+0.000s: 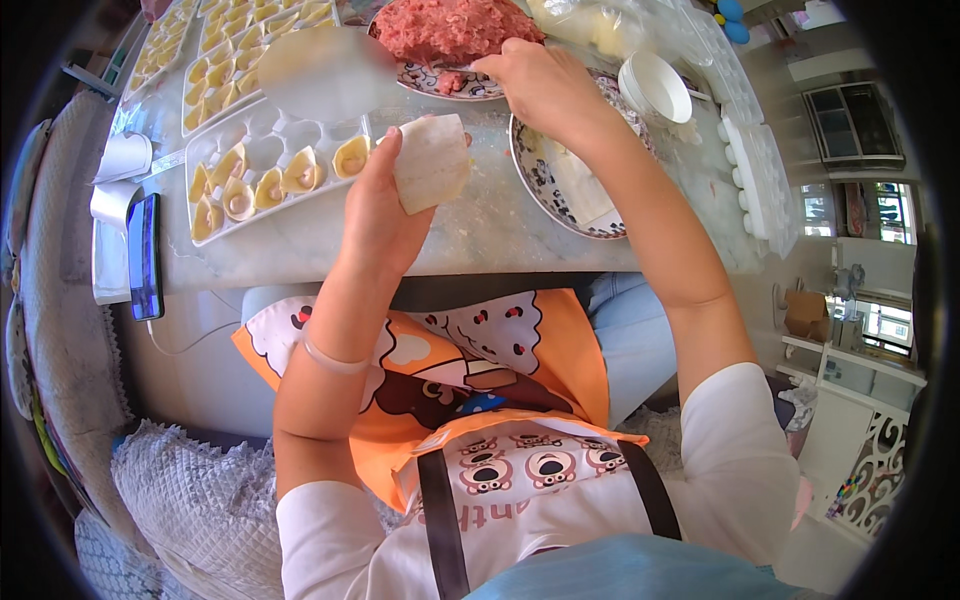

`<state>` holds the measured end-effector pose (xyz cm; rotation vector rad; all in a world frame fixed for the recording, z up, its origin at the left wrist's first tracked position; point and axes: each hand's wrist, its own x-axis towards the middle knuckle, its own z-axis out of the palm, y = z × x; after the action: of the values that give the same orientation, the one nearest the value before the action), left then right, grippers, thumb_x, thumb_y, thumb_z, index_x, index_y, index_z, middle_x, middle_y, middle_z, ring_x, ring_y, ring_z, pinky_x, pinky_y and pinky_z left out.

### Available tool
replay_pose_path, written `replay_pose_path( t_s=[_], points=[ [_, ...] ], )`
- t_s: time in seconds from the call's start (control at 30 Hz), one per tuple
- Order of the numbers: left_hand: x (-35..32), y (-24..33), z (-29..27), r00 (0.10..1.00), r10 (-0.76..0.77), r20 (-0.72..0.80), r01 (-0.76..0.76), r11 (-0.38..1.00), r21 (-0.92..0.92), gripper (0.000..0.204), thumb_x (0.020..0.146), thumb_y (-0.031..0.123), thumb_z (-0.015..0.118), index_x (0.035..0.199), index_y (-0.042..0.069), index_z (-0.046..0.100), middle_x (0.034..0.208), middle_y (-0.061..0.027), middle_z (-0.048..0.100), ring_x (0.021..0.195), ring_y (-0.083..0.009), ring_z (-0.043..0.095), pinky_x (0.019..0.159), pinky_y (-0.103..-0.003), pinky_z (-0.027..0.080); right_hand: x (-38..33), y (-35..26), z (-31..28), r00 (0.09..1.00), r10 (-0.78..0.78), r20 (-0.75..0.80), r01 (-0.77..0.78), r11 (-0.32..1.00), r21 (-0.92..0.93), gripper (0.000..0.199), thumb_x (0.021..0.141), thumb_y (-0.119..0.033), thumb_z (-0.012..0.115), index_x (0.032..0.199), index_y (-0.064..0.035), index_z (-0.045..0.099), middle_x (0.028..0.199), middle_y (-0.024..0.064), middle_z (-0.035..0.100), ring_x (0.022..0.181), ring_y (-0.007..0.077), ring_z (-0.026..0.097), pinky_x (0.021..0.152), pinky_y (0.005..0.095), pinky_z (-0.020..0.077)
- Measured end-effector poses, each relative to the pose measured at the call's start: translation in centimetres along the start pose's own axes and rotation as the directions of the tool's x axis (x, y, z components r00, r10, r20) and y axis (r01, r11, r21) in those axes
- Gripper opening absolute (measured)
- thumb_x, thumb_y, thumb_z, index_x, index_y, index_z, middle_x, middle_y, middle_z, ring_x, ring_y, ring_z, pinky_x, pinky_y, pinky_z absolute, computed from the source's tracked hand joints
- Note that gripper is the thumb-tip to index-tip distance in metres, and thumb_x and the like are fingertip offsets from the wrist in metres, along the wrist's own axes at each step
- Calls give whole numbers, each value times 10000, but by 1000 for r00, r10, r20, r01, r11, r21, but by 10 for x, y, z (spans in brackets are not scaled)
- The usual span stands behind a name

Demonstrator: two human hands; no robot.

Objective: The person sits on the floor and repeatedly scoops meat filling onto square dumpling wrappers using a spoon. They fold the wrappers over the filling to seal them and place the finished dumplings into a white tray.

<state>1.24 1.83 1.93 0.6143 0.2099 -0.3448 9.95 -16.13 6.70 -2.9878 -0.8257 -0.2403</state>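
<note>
On my left hand (385,195) rests a pale square dumpling wrapper (432,165), its edge held under the thumb. My right hand (545,88) reaches to the near side of a patterned plate (460,90) heaped with pink minced meat (450,30). Its fingers are closed together at the meat; what they hold is hidden. Below my right forearm, a patterned bowl (530,170) contains more flat wrappers (585,195). Left of my left hand, a white compartment tray (285,205) holds several folded dumplings (303,171), with some of its hollows unfilled.
More filled trays (190,105) stand at the back left. A phone (145,258) with a cable leans at the table's left edge, near a white roll (122,158). At the right are a small white bowl (655,88), clear plastic bags (600,25) and stacked trays (755,185).
</note>
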Motion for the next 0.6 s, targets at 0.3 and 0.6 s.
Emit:
replay_pose_path(
  t_s=[0.3,0.6],
  points=[
    [-1,0,1,1000,4,-20,-4,1000,9,465,996,277,288,1294,-60,407,1261,-222,516,1204,-320,487,1027,-407,359,-5,5,-2,999,42,3,-42,999,16,254,850,-97,514,1036,-134,683,892,133,627,862,320,614,748,417,488],
    [2,-1,2,998,22,-61,-25,999,-47,447,994,268,306,1284,-59,401,1267,-224,503,1211,-330,475,1036,-425,348,-10,19,1,994,108,-19,-100,963,251,216,873,-136,543,1038,-89,673,811,173,621,764,342,606,703,404,478]
  ],
)
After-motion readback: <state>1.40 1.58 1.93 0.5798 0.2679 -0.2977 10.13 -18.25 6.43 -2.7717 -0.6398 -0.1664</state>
